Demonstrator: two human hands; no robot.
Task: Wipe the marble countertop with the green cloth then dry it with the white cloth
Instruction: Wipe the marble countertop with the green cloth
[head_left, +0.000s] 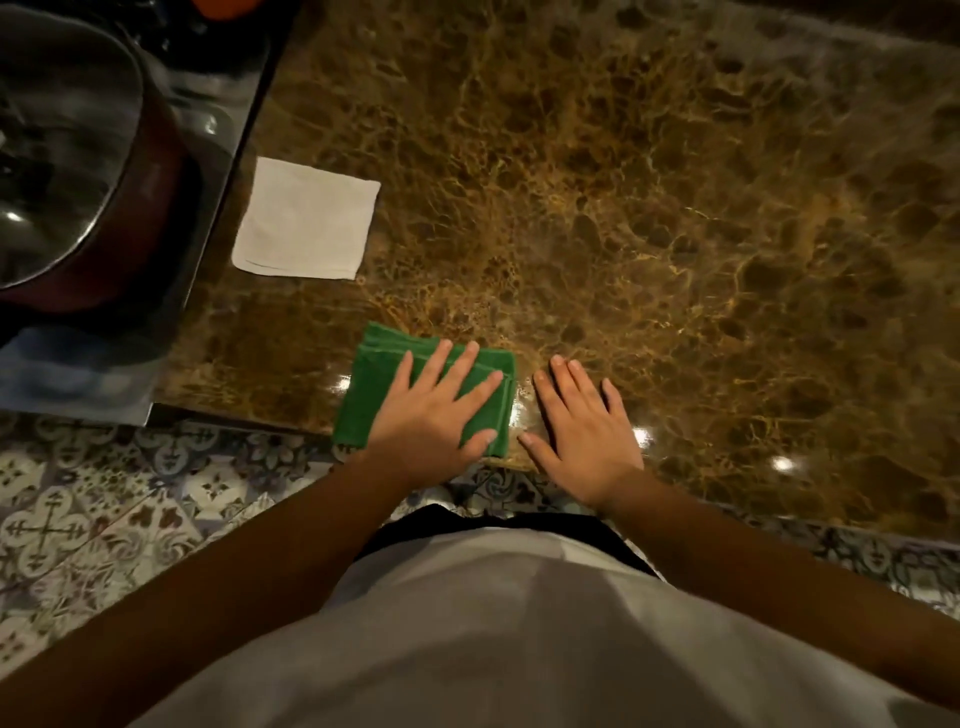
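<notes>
A folded green cloth (374, 384) lies at the near edge of the brown marble countertop (649, 218). My left hand (436, 415) rests flat on top of it, fingers spread, pressing rather than gripping. My right hand (582, 426) lies flat on the bare marble just right of the cloth, fingers together and holding nothing. A folded white cloth (306, 221) sits farther back to the left, near the counter's left edge, apart from both hands.
A metal sink surround (218, 119) borders the counter's left side, with a large dark round pot (72, 156) in it. Patterned floor tiles (104, 519) show below the counter's near edge. Marble stretches to the right and back.
</notes>
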